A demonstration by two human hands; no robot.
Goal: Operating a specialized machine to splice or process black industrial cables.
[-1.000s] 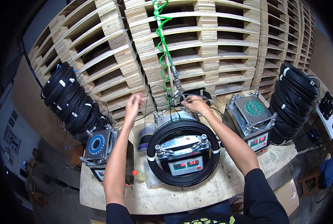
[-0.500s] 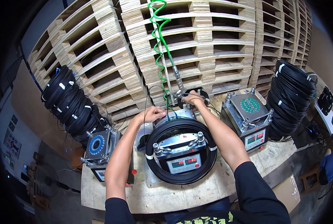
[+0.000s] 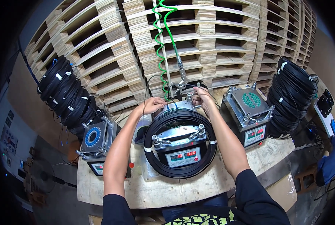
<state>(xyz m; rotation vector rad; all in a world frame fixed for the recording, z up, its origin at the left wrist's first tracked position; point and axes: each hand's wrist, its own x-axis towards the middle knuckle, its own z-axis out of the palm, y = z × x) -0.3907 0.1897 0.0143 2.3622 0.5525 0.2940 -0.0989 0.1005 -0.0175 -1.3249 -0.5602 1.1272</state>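
A black cable coil (image 3: pixel 149 165) with white ties hangs around the front of the middle machine (image 3: pixel 182 159), which has a red-lit display and a metal top plate (image 3: pixel 182 105). Blue connectors (image 3: pixel 176 106) on thin leads sit at the plate's far side. My left hand (image 3: pixel 153 105) lies at the plate's left edge, fingers stretched out. At the back right corner, beside a clamp post, my right hand (image 3: pixel 203 96) has its fingers curled round a thin black cable (image 3: pixel 190 86). Part of its grip is hidden. Just left of it hangs an air gun (image 3: pixel 182 79) on a green hose.
A machine with a blue connector ring (image 3: pixel 93 137) stands left; another with green connectors (image 3: pixel 251 100) stands right. Black cable coils are stacked at the far left (image 3: pixel 64 93) and right (image 3: pixel 293 97). Wooden pallets (image 3: pixel 197 37) rise behind the table (image 3: pixel 227 187).
My right hand has moved slightly right, away from the air gun, and its fingers have curled in. The left hand stays at the plate's edge. The whole view has shifted a little.
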